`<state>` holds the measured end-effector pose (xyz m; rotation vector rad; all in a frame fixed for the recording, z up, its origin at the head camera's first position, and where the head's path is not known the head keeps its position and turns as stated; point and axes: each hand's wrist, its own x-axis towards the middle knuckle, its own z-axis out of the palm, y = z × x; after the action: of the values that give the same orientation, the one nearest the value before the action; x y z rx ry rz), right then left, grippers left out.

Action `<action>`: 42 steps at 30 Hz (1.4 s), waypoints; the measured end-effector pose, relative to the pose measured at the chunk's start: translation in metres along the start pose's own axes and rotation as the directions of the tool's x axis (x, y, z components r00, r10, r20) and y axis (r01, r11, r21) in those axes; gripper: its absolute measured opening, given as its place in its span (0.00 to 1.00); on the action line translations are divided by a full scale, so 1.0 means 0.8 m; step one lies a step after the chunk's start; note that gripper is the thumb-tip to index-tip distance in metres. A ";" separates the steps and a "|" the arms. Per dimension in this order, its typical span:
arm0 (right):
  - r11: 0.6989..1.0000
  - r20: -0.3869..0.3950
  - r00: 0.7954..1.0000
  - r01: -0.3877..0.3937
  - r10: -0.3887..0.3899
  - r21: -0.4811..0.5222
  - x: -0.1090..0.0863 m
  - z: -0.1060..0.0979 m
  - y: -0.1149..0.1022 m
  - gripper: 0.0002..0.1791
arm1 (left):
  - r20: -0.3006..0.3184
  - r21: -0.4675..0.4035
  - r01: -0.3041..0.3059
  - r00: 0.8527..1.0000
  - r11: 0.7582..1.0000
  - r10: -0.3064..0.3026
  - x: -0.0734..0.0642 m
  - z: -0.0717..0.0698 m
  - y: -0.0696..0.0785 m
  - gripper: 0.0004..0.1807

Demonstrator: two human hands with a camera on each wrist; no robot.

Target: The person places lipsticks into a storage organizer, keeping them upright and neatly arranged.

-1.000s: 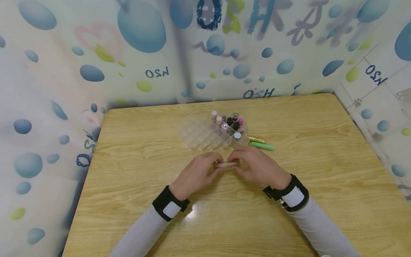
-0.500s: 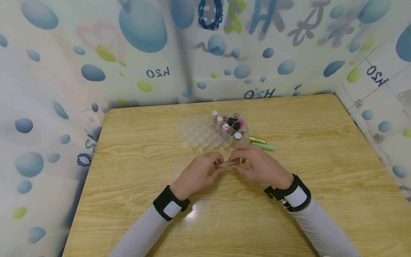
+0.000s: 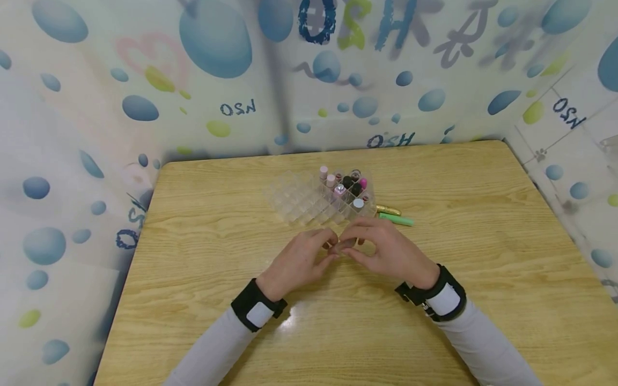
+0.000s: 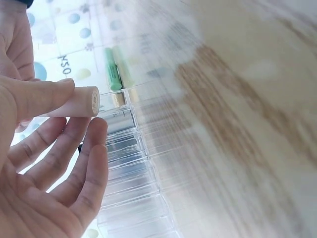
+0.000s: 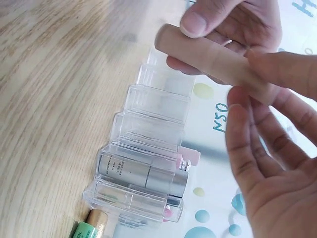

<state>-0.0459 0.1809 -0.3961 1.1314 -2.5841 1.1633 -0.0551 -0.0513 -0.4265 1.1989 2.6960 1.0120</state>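
A slim beige-pink cosmetic tube, round and plain, is held level between both hands above the table. My left hand pinches one end of it between thumb and fingertips. At the other end, my right hand grips it with thumb and fingers. In the left wrist view the tube's round end face carries a small marking. From the head the fingers cover most of the tube. Just beyond the hands stands a clear compartment organizer, with several bottles and capped tubes in its right part.
Beside the organizer's right end, a green tube and a gold tube lie on the wooden table. Inside the organizer a silver tube shows through the clear wall. A patterned curtain hangs behind the table.
My right hand has shifted slightly left, closer to the left hand, and less of the tube shows between them. The tube tilts a little more. My left hand has barely moved.
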 end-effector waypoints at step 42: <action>0.987 -0.186 0.970 0.158 -0.156 0.000 0.011 -0.004 -0.003 0.10 | -0.024 0.019 0.067 0.997 0.998 -0.067 0.000 -0.013 0.001 0.11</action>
<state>-0.0514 0.1766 -0.3887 1.1470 -2.3071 1.1918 -0.0573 -0.0566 -0.4173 1.0984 2.7501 0.9984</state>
